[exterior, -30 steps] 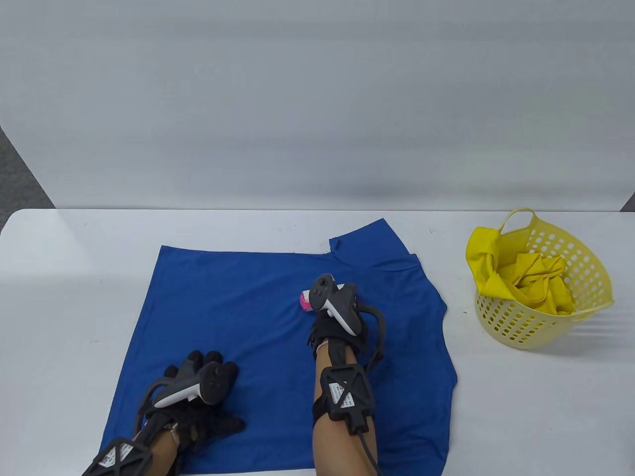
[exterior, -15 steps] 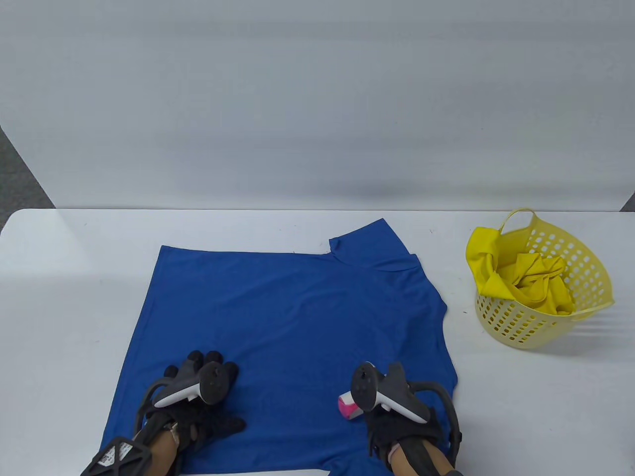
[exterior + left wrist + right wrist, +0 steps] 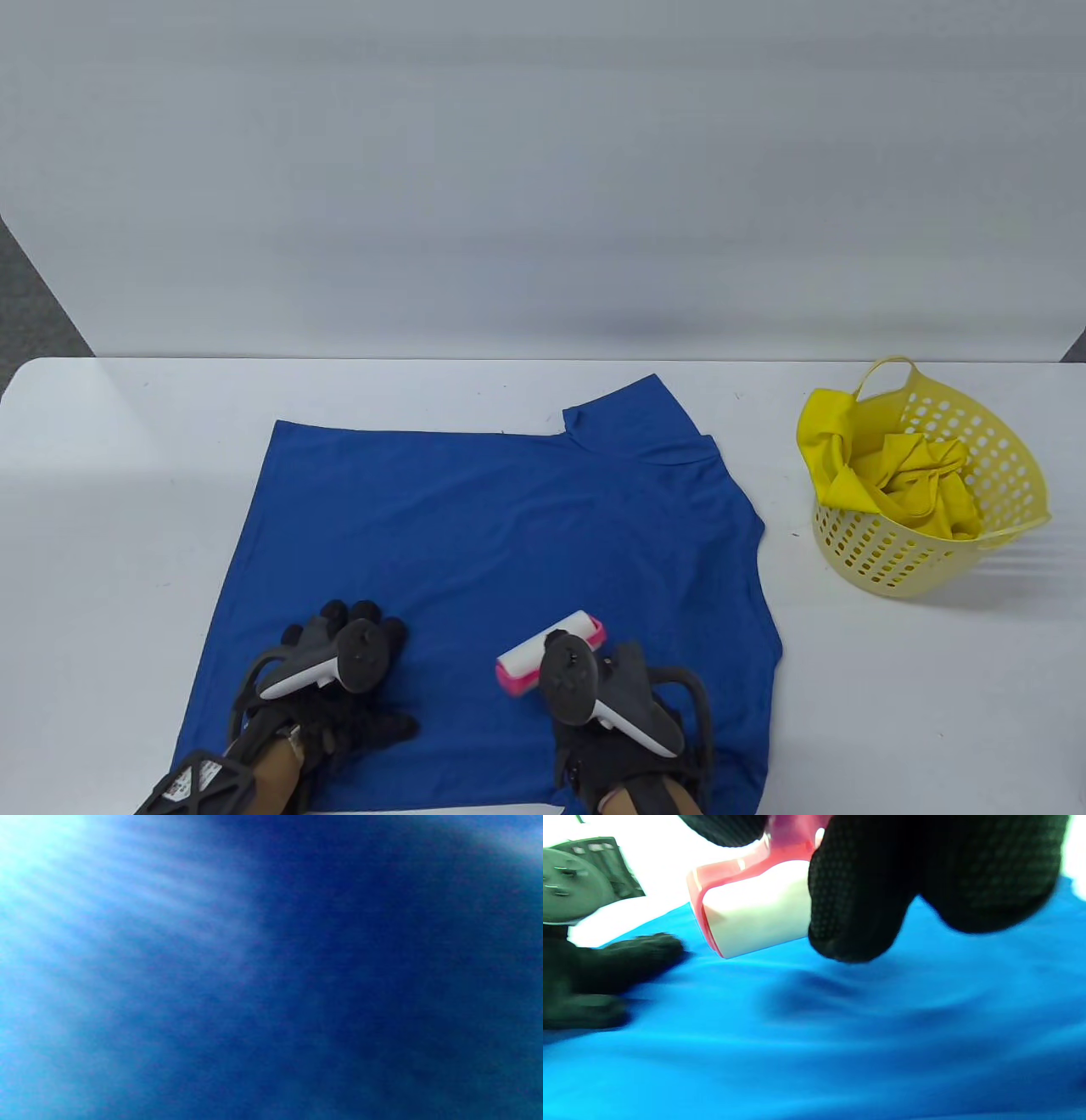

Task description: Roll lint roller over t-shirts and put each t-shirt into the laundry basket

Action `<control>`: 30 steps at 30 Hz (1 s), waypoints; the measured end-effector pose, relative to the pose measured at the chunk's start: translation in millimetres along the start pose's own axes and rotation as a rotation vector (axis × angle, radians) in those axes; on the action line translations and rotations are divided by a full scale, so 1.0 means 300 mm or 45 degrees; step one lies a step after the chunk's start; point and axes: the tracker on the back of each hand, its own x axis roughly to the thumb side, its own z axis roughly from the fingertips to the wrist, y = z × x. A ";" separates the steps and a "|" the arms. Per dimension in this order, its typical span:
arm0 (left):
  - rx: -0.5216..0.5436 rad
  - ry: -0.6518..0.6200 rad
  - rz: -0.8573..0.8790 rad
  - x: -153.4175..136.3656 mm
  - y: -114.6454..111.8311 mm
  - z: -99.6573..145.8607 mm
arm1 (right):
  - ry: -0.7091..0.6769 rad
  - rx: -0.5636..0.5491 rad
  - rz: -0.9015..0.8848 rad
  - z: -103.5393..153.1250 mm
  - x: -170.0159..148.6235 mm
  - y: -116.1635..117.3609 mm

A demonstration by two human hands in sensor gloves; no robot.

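Nearest the table's front edge, the left hand (image 3: 339, 688) lies flat on the blue shirt (image 3: 475, 526), fingers spread and holding nothing; my guess is it's pinning the fabric so the shirt doesn't slide or bunch under the roller. The left wrist view is just blurry blue cloth, so that camera seems to be right up against the shirt. Just to its right, the right hand (image 3: 628, 730) has its fingers curled around the pink handle of the roller (image 3: 550, 652), and in the right wrist view the white drum (image 3: 755, 912) sits on or barely above the cloth, can't quite tell which. The roller is on the shirt's lower middle, drum's long axis running diagonally from near-left to far-right, so it's set to roll away toward the far-left or back. Most of the shirt stretches out flat beyond it. Further off to the right, well clear of the shirt, is the yellow basket (image 3: 1001, 509) with yellow cloth (image 3: 916, 484) already inside.
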 end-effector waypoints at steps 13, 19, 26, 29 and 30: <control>-0.052 0.070 0.035 -0.033 -0.007 -0.008 | 0.170 0.020 0.183 -0.379 0.135 0.054; -0.066 0.067 0.044 -0.033 -0.008 -0.007 | 0.286 -0.074 0.093 -0.599 0.155 0.033; -0.077 0.064 0.053 -0.034 -0.008 -0.007 | 0.298 -0.033 -0.081 -0.639 0.151 0.044; -0.075 0.065 0.052 -0.034 -0.008 -0.007 | 0.192 0.085 0.081 -0.555 0.146 0.027; -0.076 0.064 0.052 -0.034 -0.008 -0.008 | 0.163 0.116 0.124 -0.520 0.140 0.025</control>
